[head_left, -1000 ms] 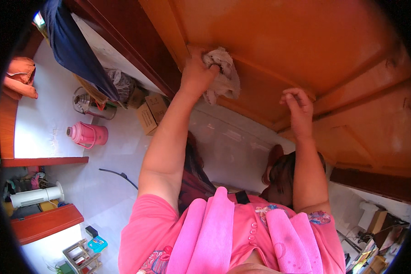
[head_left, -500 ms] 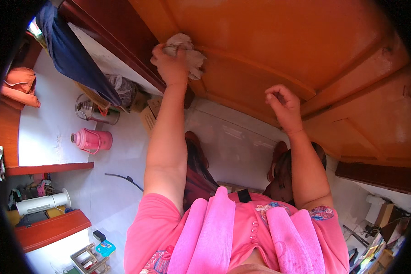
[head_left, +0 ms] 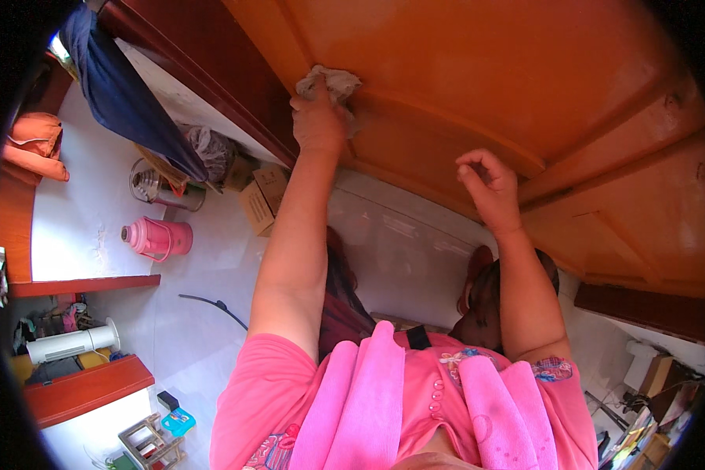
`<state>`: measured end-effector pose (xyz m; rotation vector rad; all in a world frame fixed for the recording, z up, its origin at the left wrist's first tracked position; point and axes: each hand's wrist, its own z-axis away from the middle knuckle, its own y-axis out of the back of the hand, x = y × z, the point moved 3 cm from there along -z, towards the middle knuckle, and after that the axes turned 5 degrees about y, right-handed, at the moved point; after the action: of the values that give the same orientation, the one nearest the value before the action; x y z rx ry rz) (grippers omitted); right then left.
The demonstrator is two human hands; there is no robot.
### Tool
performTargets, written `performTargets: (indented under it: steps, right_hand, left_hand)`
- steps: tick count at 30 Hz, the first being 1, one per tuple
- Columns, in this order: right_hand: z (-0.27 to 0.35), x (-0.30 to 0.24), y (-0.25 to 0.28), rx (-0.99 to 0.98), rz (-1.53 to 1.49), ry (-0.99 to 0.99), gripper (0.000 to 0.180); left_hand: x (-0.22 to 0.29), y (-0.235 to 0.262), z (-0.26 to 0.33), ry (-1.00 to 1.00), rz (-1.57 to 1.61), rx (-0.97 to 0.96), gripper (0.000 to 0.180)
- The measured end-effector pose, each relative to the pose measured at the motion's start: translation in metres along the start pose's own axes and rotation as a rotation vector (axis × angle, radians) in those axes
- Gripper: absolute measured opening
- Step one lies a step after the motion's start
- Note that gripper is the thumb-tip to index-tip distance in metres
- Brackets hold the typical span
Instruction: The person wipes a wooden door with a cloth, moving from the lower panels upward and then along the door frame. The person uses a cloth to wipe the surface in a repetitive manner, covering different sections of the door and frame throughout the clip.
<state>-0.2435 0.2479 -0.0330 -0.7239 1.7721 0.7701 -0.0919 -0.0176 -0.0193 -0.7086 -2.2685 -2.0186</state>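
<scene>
A crumpled pale cloth [head_left: 335,81] lies against the orange-brown wooden door [head_left: 462,55] in the upper middle of the frame. The left hand [head_left: 319,124] presses it there, fingers closed on it (their tips are partly hidden). Right of centre, the right hand [head_left: 493,188] hangs empty, fingers loosely curled, thumb apart. At middle left stands a pink flask [head_left: 161,237].

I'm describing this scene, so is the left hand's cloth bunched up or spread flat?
Bunched: the pale cloth shows crumpled folds at the left hand, against the orange panel.
</scene>
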Motion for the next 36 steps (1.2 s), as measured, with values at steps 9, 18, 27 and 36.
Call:
performTargets:
  steps: [9,18,27,36]
  right_hand:
    - [0.007,-0.016,0.003,0.026,0.089,0.050,0.008]
    - [0.011,-0.020,-0.006,-0.004,0.164,0.183,0.008]
    - [0.009,-0.020,-0.029,-0.099,0.239,0.239,0.009]
    - [0.011,-0.024,-0.026,-0.078,0.260,0.207,0.009]
  left_hand:
    - [-0.009,-0.005,-0.013,-0.089,-0.053,0.036,0.074]
    - [-0.018,0.000,-0.036,-0.119,0.277,-0.039,0.060]
    - [0.002,0.018,-0.003,-0.167,0.166,-0.154,0.063]
    - [-0.009,0.009,-0.021,-0.173,-0.026,-0.063,0.067]
